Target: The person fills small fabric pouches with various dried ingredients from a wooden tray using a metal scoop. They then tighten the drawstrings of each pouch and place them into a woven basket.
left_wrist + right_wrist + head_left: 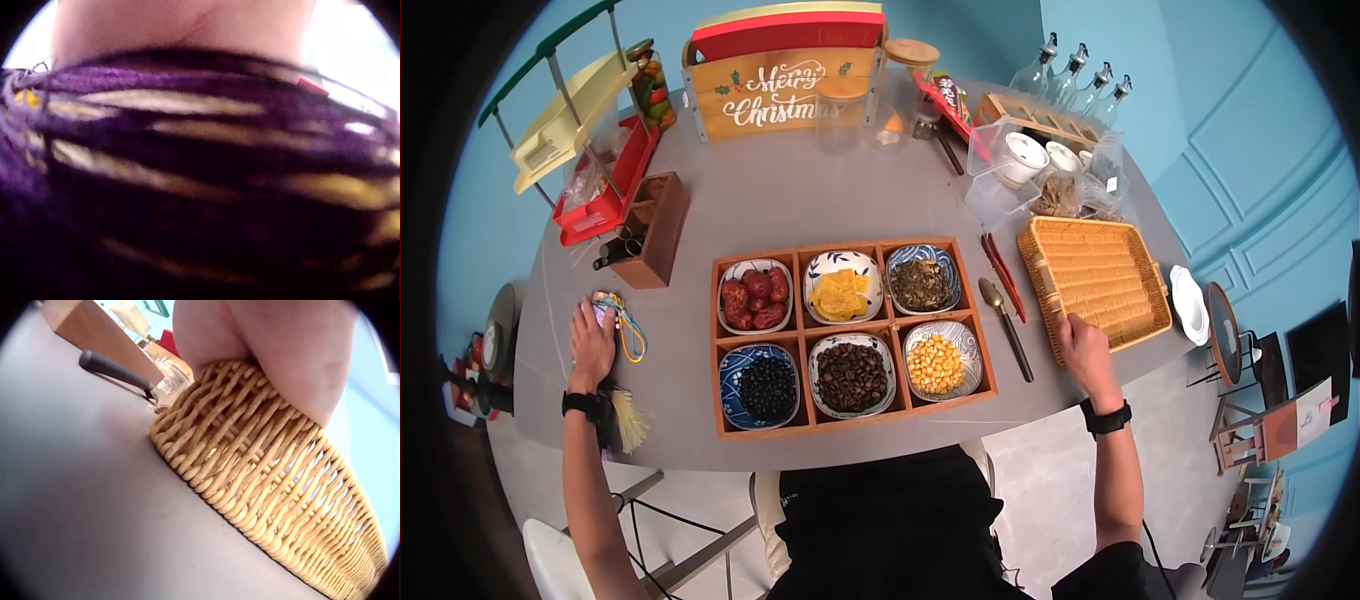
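At the table's left edge my left hand (592, 342) lies with its fingers extended, beside a small purple thing (605, 307) with a blue and yellow cord (634, 335). Dark purple netting (187, 231) fills most of the left wrist view, with pale yellow showing through its gaps; the left fingers are hidden there. On the right, my right hand (1084, 352) grips the near left corner of a shallow wicker basket (1100, 275). In the right wrist view that hand (281, 350) curls over the woven rim, and the basket wall (250, 456) stands on the table.
A divided wooden tray (855, 425) holds bowls of dates, beans, corn and other dry foods. Between tray and basket lie a spoon (1007, 330) and dried chilies (1003, 275). Clear containers (1000, 200) stand behind the basket, a wooden box (655, 235) at left, white dishes (1188, 305) at right.
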The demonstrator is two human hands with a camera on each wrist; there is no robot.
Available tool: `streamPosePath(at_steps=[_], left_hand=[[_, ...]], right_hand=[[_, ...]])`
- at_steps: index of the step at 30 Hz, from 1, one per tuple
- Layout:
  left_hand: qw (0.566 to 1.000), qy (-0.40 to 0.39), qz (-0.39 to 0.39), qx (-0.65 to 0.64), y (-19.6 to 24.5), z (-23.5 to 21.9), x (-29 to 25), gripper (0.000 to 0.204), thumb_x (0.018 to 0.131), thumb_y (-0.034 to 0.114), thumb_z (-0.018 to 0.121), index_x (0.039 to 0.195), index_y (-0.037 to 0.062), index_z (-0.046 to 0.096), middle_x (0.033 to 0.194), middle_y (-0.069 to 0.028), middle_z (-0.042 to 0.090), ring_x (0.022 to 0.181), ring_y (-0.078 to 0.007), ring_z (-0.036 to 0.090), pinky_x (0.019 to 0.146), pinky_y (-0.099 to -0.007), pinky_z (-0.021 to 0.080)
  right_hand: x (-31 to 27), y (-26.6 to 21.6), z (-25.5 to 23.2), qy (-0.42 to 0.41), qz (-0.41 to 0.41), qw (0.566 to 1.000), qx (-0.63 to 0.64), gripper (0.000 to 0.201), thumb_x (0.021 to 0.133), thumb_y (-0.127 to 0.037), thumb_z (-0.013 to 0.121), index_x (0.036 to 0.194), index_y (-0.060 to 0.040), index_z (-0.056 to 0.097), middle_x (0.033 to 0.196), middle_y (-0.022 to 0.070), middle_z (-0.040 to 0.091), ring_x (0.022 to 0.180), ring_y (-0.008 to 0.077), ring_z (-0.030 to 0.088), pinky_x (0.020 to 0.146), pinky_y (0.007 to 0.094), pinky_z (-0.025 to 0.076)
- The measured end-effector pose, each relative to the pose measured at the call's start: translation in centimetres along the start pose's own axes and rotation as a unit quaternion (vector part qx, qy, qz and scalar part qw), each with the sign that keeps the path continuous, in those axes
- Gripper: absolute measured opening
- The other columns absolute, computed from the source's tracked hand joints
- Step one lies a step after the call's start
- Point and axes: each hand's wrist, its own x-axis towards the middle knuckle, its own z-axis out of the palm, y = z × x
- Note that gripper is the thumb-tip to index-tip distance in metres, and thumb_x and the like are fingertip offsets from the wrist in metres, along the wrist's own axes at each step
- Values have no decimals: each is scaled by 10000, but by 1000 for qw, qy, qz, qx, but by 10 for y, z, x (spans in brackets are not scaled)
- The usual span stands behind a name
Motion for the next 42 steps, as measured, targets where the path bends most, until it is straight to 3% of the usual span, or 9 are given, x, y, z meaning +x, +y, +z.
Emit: streamPosePath(at_steps=[5,7,9,15,22,30,33,35,42], left_hand=[[1000,14,7,-13,-2,-1,0,691,991,519,333,1488,59,199,1508,-225,241,1364,-408,265,1093,-537,247],[1000,17,9,-12,-6,3,2,694,991,524,327,1490,60,196,1509,-226,239,1359,-410,270,1095,-531,248],[1000,21,16,-4,-7,1,1,698,990,530,321,1491,61,193,1510,-227,236,1355,-412,275,1096,-525,248],[1000,12,17,12,-4,0,3,673,993,495,349,1478,45,224,1481,-243,278,1339,-425,293,1094,-496,271],[999,17,23,-14,30,-21,-34,687,971,498,383,1459,34,249,1419,-277,344,1281,-445,366,1075,-507,304],[996,-72,-12,-54,60,-65,-56,870,909,658,371,1516,82,132,1511,-282,211,1404,-425,219,1125,-507,232],[993,-45,47,-100,63,-100,-67,855,918,649,371,1512,71,163,1506,-302,214,1413,-418,205,1134,-482,225],[985,41,83,-142,58,-113,-81,751,920,527,505,1452,31,320,1439,-305,346,1350,-407,346,1083,-433,330],[991,46,59,-115,67,-118,-107,352,798,234,710,1054,8,626,1060,-177,618,998,-364,601,843,-429,481]], right_hand=[[7,-1,-14,-19,13,1000,-6,338,946,-261,561,773,30,584,699,271,583,668,443,585,579,489,468],[13,-28,-27,115,-5,993,-21,287,925,-236,595,818,29,607,764,256,611,702,422,601,606,458,482],[21,-49,-26,116,-6,993,26,201,899,-165,605,857,30,624,800,229,630,728,404,615,634,447,490],[36,-77,-6,-43,-118,991,44,153,876,-104,575,831,29,638,828,226,641,737,403,619,674,448,512],[2,-67,-16,-190,31,981,-15,265,796,-250,686,827,5,621,760,214,650,748,395,636,706,473,494],[-16,-44,-9,-95,40,992,72,167,818,-171,619,857,-8,623,712,201,631,715,417,618,651,466,487],[-31,-46,-25,-122,105,962,220,157,912,-133,530,877,15,570,590,81,527,540,121,529,504,291,409],[-51,-31,-11,-81,86,931,346,166,975,-144,456,1034,-4,523,685,-4,481,584,78,440,516,249,376],[-79,-53,29,-15,212,864,457,191,955,-171,569,1041,-1,571,840,-33,519,718,60,436,694,206,376]])
